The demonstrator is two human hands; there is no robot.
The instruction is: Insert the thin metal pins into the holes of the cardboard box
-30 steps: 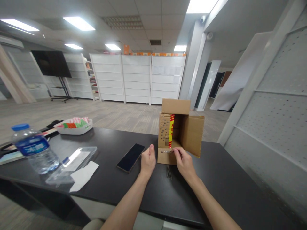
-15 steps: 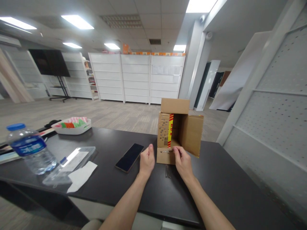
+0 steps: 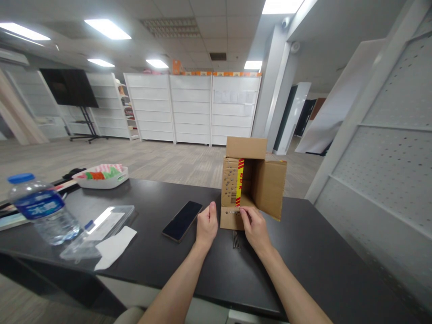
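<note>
A cardboard box lies with its opening toward me, one flap raised on top, one swung out right and one down in front. Small dark marks or holes dot its left flap and the lower front flap. My right hand is closed in a pinch at that lower flap; whatever is between the fingertips is too small to make out. Left of the box, my left hand is curled with its thumb up, its contents hidden. Several thin metal nails lie on the black table just below the box.
A phone lies left of my left hand. Farther left are a clear plastic case, a white paper piece, a water bottle and a white basket with colourful packets. A perforated panel rises at the right.
My right hand has moved slightly left along the lower front flap, still pinched. My left hand stays where it was.
</note>
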